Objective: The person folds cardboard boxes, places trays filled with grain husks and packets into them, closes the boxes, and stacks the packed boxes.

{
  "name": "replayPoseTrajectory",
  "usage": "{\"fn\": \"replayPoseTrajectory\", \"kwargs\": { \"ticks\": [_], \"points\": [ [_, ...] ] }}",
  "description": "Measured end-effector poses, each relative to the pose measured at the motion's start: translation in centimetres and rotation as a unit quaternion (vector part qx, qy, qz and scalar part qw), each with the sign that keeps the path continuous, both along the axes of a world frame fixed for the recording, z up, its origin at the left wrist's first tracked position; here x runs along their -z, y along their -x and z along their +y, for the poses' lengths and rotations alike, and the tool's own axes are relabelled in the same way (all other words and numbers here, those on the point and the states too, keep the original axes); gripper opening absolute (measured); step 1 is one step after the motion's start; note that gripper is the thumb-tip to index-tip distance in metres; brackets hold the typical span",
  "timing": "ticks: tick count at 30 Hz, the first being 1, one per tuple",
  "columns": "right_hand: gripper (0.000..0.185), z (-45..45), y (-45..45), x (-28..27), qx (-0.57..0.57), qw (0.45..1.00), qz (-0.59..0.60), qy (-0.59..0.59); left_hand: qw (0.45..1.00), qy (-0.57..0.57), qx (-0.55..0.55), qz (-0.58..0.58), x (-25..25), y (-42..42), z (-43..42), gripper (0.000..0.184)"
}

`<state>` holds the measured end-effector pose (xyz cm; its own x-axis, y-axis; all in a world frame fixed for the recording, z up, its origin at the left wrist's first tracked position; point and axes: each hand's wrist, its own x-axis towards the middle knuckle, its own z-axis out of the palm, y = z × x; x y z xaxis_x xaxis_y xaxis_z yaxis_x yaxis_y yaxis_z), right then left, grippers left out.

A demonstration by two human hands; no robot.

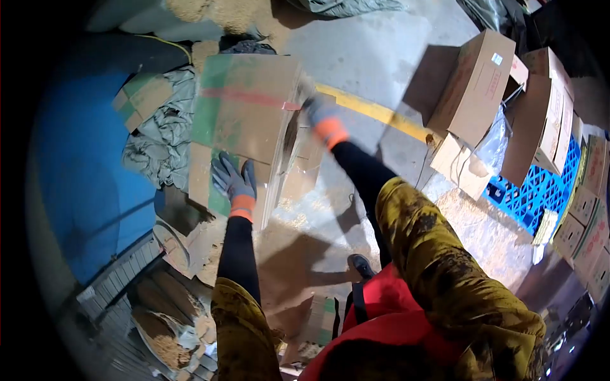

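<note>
A stack of flattened cardboard boxes [251, 130], with a green-printed end and a strip of red tape across its top, lies in front of me. My left hand [235, 184], in a grey glove with an orange cuff, rests on the top sheet with its fingers spread. Just off the stack's right edge is my right hand [324, 120], gloved the same way. Motion smears its fingers, so I cannot make out their pose or whether they touch the cardboard.
Open cardboard boxes [473, 89] stand at the right, near a blue plastic pallet [540, 190]. A yellow line [375, 113] crosses the floor. Left of the stack lie crumpled grey sheeting [162, 149] and a blue surface [82, 171]. A sack of sawdust-like material [168, 343] sits lower left.
</note>
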<state>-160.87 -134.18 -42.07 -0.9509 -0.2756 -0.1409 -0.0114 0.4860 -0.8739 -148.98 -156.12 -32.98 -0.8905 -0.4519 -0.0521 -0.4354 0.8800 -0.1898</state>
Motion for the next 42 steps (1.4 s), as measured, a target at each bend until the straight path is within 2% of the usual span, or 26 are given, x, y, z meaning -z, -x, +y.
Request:
{"fn": "replayPoseTrajectory", "kwargs": {
  "ticks": [1,2,3,4,6,7,9,11,14,15,16,18,20,21,22,24,25,28,29,30,32,33,36,37,40,42],
  "points": [
    [0.025,-0.7,-3.7,-0.2,-0.077,0.996,-0.011,-0.050,0.998,0.042,-0.013,-0.043,0.9,-0.1,0.0,0.077],
    [0.027,-1.3,-7.4,-0.6,-0.153,0.984,-0.015,-0.092,0.999,0.018,0.007,-0.030,1.4,-0.7,0.0,0.079],
    [0.027,-0.9,-11.4,-2.4,-0.080,0.995,-0.054,-0.011,1.000,0.001,0.025,-0.010,1.5,-1.3,-0.5,0.080],
    [0.026,0.7,-12.0,-4.0,-0.147,0.977,-0.151,-0.045,0.999,-0.015,0.047,0.008,1.4,-1.5,-1.1,0.082],
    [0.024,1.2,-12.4,-4.7,0.032,0.967,-0.230,0.105,0.999,-0.004,0.054,0.001,0.7,-0.4,-1.4,0.081],
    [0.025,1.5,-11.0,-3.4,0.063,0.975,-0.176,0.117,0.998,-0.002,0.056,-0.004,0.5,-0.1,-1.0,0.081],
    [0.027,1.1,-10.4,-0.2,0.084,0.996,0.014,0.023,0.997,0.019,0.068,0.021,1.6,-0.4,-1.4,0.078],
    [0.026,-2.3,-15.7,-0.2,0.019,0.997,0.040,-0.055,0.998,0.021,0.052,0.011,2.2,-0.6,-1.8,0.077],
    [0.029,-5.8,-27.7,-5.2,-0.142,0.980,-0.136,-0.020,0.998,0.027,0.049,-0.009,2.8,-1.6,-2.6,0.078],
    [0.026,-4.6,-28.9,-5.4,-0.189,0.952,-0.238,0.023,0.998,0.032,0.047,-0.010,3.0,-1.6,-2.8,0.078],
    [0.031,-3.7,-29.1,-5.1,-0.187,0.937,-0.293,-0.015,0.998,0.022,0.049,-0.013,2.5,-1.4,-2.9,0.078],
    [0.024,-0.8,-25.7,-2.4,-0.016,0.948,-0.312,0.059,0.999,-0.007,0.043,-0.006,1.4,-0.3,-1.8,0.079],
    [0.028,1.4,-17.6,-0.4,0.212,0.888,-0.335,0.233,1.000,-0.003,0.014,0.018,2.1,-0.2,-1.7,0.081],
    [0.033,3.1,-12.7,-1.2,0.230,0.884,-0.310,0.265,0.999,0.001,0.036,0.017,1.8,-0.2,-1.7,0.081],
    [0.032,2.9,-8.8,2.0,0.280,0.867,-0.282,0.301,0.999,0.001,0.039,0.025,1.8,-0.7,-2.0,0.081],
    [0.032,4.7,-1.2,-2.2,0.309,0.811,-0.305,0.392,0.998,-0.001,0.044,0.044,2.6,-0.8,-2.5,0.081],
    [0.032,4.4,1.5,-1.4,0.318,0.799,-0.311,0.405,0.998,0.004,0.054,0.042,2.0,-0.7,-1.9,0.080],
    [0.032,2.2,8.1,1.7,0.331,0.788,-0.304,0.421,0.999,0.008,0.047,0.017,0.8,-0.5,-0.8,0.080],
    [0.031,0.9,10.4,6.7,0.305,0.867,-0.189,0.347,0.998,0.016,0.059,0.017,-0.4,0.0,0.1,0.077],
    [0.032,1.3,11.5,6.4,0.242,0.948,-0.048,0.200,0.998,0.019,0.065,0.017,-0.8,0.2,0.4,0.077],
    [0.033,1.7,14.1,4.3,0.177,0.918,-0.276,0.225,0.996,0.022,0.081,0.016,-1.6,0.5,0.8,0.075],
    [0.035,1.6,14.7,4.0,0.173,0.915,-0.287,0.224,0.996,0.025,0.082,0.015,-1.9,0.6,1.0,0.075],
    [0.048,2.7,15.8,2.9,0.083,0.943,-0.264,0.183,0.997,0.014,0.072,0.019,-1.6,0.4,1.0,0.073],
    [0.048,2.6,16.3,2.5,0.070,0.931,-0.319,0.161,0.998,0.000,0.066,0.024,-0.3,-0.4,-0.4,0.073],
    [0.047,3.3,15.2,-1.7,0.055,0.954,-0.267,0.123,0.992,-0.097,0.040,0.067,0.7,-2.5,-2.5,0.073],
    [0.044,2.9,13.3,-0.1,0.064,0.972,-0.162,0.160,0.980,-0.172,0.051,0.083,0.0,-3.3,-2.7,0.073]
  ]
}}
